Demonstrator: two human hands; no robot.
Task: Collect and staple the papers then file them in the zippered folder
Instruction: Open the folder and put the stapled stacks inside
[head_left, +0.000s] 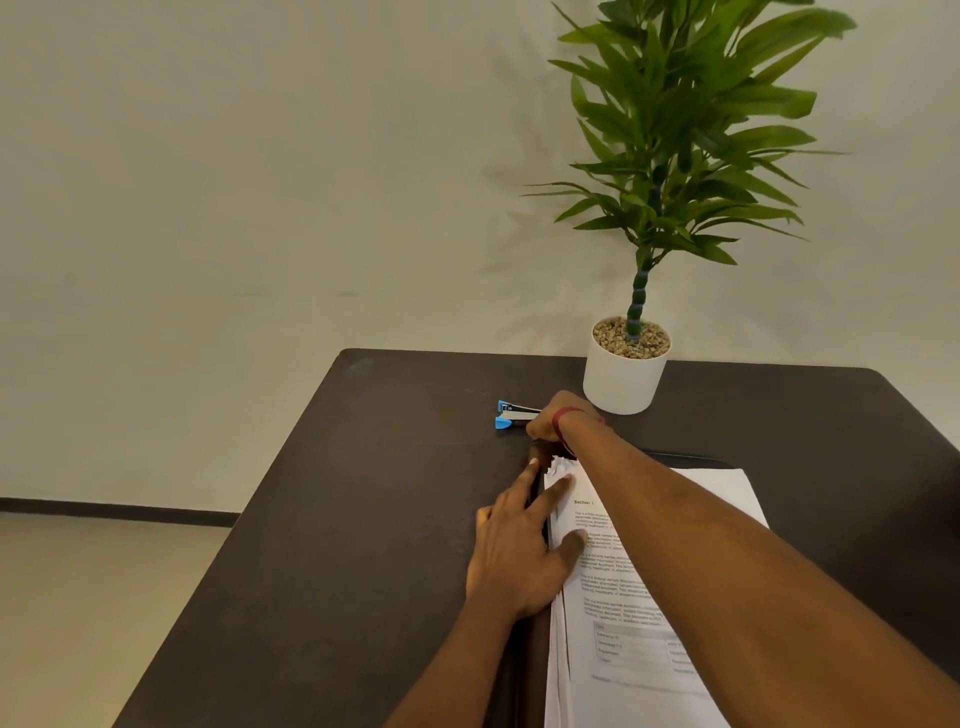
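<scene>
Background: plain pale wall (260, 156); a dark counter (363, 493) fills the lower frame, with a potted plant (626, 379) at upper right.

Findings:
- The papers (649, 597) lie in one stack at lower right of centre, printed side up. The upper left corner is ragged, so the sheets are not fully squared.
- A dark flat item (532, 675) shows along the stack's left and top edges. It is judged to be the zippered folder, lying under the papers; whether it is zipped cannot be told.
- The left hand (524, 551) lies flat, fingers spread, pressing the stack's left edge.
- The right hand (558, 421) reaches over the papers, fingers curled round the near end of the blue stapler (511, 414), which rests on the counter just above the stack's corner.

Assessment: collection appears done. No staple is visible, so stapling is judged not yet done. Squaring the corner, stapling, filing and zipping remain.
</scene>
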